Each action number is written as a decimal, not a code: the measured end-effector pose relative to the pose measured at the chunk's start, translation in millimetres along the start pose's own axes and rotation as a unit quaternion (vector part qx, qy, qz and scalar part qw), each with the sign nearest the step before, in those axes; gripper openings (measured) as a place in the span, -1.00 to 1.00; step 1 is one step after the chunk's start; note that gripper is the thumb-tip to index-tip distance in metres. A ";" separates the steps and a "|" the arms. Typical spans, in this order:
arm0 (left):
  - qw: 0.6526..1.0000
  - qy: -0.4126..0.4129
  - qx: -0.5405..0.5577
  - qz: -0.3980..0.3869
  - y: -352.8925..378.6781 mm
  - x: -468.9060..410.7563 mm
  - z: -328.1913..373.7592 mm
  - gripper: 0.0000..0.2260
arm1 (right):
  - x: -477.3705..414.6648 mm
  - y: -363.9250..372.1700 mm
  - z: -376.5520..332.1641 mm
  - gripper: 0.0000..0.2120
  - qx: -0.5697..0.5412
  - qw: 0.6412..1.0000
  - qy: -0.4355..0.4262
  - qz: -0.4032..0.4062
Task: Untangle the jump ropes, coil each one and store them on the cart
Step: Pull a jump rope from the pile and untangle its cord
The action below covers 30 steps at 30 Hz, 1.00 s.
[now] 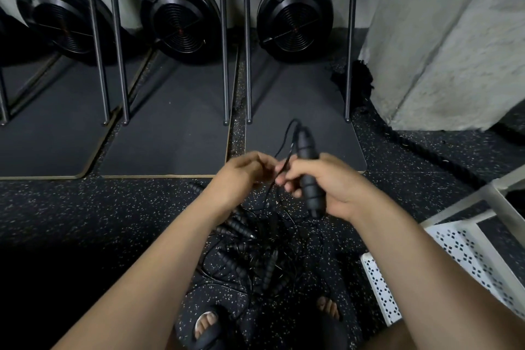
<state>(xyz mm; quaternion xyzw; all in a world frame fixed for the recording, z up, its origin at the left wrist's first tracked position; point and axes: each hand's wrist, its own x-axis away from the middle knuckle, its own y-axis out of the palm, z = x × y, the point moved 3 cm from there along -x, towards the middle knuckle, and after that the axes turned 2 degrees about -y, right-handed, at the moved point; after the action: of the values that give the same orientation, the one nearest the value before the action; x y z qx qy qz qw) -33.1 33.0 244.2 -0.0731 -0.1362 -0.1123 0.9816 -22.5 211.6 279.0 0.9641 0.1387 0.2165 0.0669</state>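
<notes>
My right hand (332, 185) grips a black ribbed jump-rope handle (309, 170), held upright in front of me. A thin black cord (287, 133) loops out of the handle's top and runs down between my hands. My left hand (244, 173) pinches that cord just left of the handle. Below my hands, a tangled pile of black jump ropes (255, 250) with several ribbed handles lies on the speckled floor. The white perforated cart (466, 247) stands at the lower right, close to my right forearm.
Three black fan-wheel rowing machines (181, 17) stand upright against the far wall on dark mats, with thin metal legs (225, 65) between them. A concrete pillar (443, 37) rises at the right. My sandalled feet (207, 327) are at the bottom edge.
</notes>
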 end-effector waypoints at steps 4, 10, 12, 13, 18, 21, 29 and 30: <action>0.987 -0.039 -0.126 -0.089 5.4 2.2 -16.9 -0.62 | 11.6 -13.7 -29.2 -0.78 -0.165 0.983 -0.080 0.013; 0.976 -0.005 -0.190 -0.106 14.2 0.0 -21.0 -0.92 | 17.6 -25.4 -32.8 -0.78 -0.220 0.970 -0.101 0.033; 0.973 0.012 -0.206 -0.099 13.4 -1.1 -21.9 -0.93 | 16.5 -27.9 -32.7 -0.78 -0.229 0.967 -0.102 0.048; 0.972 0.018 -0.211 -0.097 12.7 -1.6 -22.7 -0.92 | 15.4 -29.1 -32.9 -0.78 -0.233 0.966 -0.103 0.051; 0.973 0.050 -0.216 -0.058 7.3 -3.0 -18.0 -0.87 | 3.8 -34.7 -17.9 -0.69 -0.110 0.985 -0.066 0.112; 0.984 0.096 -0.151 -0.008 3.5 -2.7 -4.1 -0.91 | -0.5 -27.8 5.1 -0.72 -0.002 0.996 0.030 0.087; 0.989 0.147 0.004 0.034 3.2 10.9 20.3 -0.91 | -14.6 0.3 25.9 -0.71 0.001 0.994 0.105 -0.031; 0.988 0.151 0.017 0.041 2.0 11.7 22.6 -0.90 | -15.1 1.4 28.6 -0.70 0.017 0.993 0.109 -0.035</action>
<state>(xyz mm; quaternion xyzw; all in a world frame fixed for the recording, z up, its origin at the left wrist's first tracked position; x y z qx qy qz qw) -27.2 36.6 268.9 -0.0440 0.0149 -0.0797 0.9957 -22.8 203.8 247.6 0.9302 0.1820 0.3158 0.0427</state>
